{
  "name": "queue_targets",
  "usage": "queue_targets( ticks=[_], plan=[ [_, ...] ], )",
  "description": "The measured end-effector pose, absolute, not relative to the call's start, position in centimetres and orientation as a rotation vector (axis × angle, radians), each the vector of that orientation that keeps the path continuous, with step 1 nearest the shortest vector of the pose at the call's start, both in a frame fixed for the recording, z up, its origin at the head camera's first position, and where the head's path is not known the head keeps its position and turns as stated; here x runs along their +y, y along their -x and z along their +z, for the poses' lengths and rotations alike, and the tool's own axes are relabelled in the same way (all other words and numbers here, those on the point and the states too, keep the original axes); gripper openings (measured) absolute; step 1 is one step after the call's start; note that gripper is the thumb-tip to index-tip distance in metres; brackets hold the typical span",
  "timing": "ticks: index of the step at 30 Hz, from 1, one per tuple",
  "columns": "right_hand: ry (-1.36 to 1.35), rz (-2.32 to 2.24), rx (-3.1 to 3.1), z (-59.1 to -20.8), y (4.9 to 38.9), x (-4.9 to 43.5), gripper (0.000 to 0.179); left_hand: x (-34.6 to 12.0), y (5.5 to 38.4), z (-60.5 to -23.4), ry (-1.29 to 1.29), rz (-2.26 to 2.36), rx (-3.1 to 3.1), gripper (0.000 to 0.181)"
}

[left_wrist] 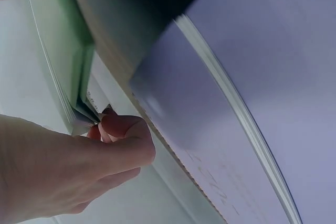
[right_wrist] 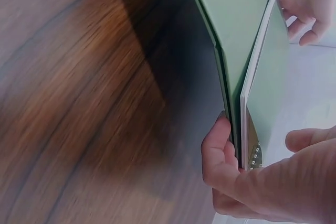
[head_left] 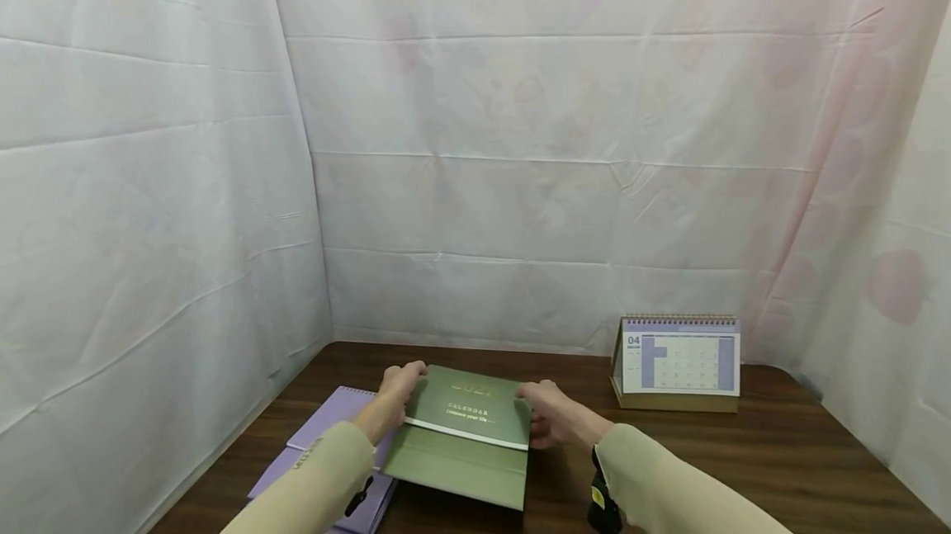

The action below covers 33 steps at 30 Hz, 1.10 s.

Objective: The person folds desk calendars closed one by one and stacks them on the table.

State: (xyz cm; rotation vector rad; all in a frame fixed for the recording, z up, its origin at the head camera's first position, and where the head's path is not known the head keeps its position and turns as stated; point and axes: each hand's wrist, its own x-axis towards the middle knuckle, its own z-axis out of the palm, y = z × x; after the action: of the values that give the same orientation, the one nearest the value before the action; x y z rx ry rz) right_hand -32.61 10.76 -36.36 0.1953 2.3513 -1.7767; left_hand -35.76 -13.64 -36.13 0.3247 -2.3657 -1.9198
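Note:
Both hands hold a green desk calendar point(head_left: 468, 410) with gold "2021 CALENDAR" lettering, tilted above the table. My left hand point(head_left: 394, 402) pinches its left edge near the spiral end; the left wrist view shows thumb and fingertips point(left_wrist: 113, 124) at a corner. At the opposite edge, my right hand point(head_left: 553, 414) grips it, fingers curled under the green base board point(right_wrist: 223, 72) and beside the metal spiral point(right_wrist: 255, 157). The page block and cover stand apart from the base board at the near end. Beneath and left of it lies a purple calendar point(head_left: 338, 418), partly hidden by the left forearm.
A standing desk calendar point(head_left: 679, 361) with an "04" page is at the back right of the dark wooden table point(head_left: 802, 451). White cloth point(head_left: 520, 146) hangs behind and at both sides. In the left wrist view, the purple cover point(left_wrist: 173, 87) shows faint gold lettering.

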Motion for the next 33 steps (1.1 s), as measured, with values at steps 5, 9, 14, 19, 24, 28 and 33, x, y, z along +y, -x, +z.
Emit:
queue_targets(
  ticks=[5, 9, 14, 19, 24, 28, 33],
  plan=[
    [-0.187, -1.803, 2.333, -36.1, 32.8, 9.6, 0.069, -14.9, 36.0, -36.1, -0.342, -1.894, -2.372, 0.061],
    [-0.176, -1.827, 2.306, -35.9, 32.8, 8.7, 0.069, -15.8, 36.2, -36.1, -0.373, -1.853, -2.392, 0.057],
    [-0.155, -1.837, 2.29, -35.6, 32.9, 7.5, 0.066, -17.0, 36.5, -36.0, -0.395, -1.787, -2.418, 0.055],
    [-0.106, -1.833, 2.254, -35.5, 32.8, 6.5, 0.067, -18.1, 36.7, -36.0, -0.425, -1.751, -2.415, 0.053],
    [-0.032, -1.823, 2.222, -35.5, 32.6, 5.9, 0.069, -19.2, 36.9, -36.0, -0.443, -1.776, -2.398, 0.056],
    [0.001, -1.82, 2.207, -35.5, 32.4, 5.4, 0.061, -20.2, 37.0, -35.9, -0.466, -1.759, -2.409, 0.057],
    [0.029, -1.828, 2.171, -35.4, 32.2, 4.2, 0.057, -21.6, 37.2, -36.1, -0.494, -1.717, -2.437, 0.055]
  ],
)
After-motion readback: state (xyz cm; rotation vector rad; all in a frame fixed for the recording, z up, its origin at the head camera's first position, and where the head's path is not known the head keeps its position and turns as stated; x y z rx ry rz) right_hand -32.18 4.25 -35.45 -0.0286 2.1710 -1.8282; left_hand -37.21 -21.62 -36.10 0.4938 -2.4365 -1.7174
